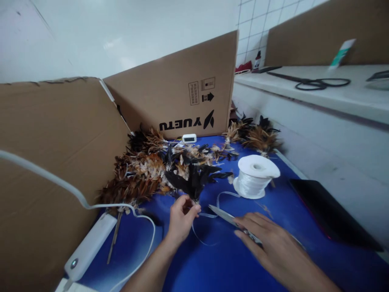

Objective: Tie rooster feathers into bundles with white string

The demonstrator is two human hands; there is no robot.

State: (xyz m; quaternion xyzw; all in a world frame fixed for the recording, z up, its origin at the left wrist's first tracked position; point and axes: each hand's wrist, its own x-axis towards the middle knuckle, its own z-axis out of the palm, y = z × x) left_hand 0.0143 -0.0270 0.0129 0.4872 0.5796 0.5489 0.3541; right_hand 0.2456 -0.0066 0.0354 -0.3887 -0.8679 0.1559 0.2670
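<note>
My left hand (181, 217) pinches the base of a small bunch of black feathers (193, 180), thumb against fingertips. A thin white ribbon (208, 215) runs from the bunch's base towards a white ribbon spool (254, 177) standing to the right. Another loose ribbon end curls down on the blue table (206, 269). In my right hand (270, 239) are scissors (223, 213), their blades together and the tip pointing left near the ribbon. My right fingers partly hide the scissors' handles.
Brown and black feather piles (136, 174) spread across the back left; more feathers (261, 136) lie at the back right. Cardboard walls (170, 89) enclose the far side. A white power bank (90, 246) with a cable sits left, a black tablet-like slab (331, 211) right. Large scissors (316, 83) rest on the ledge.
</note>
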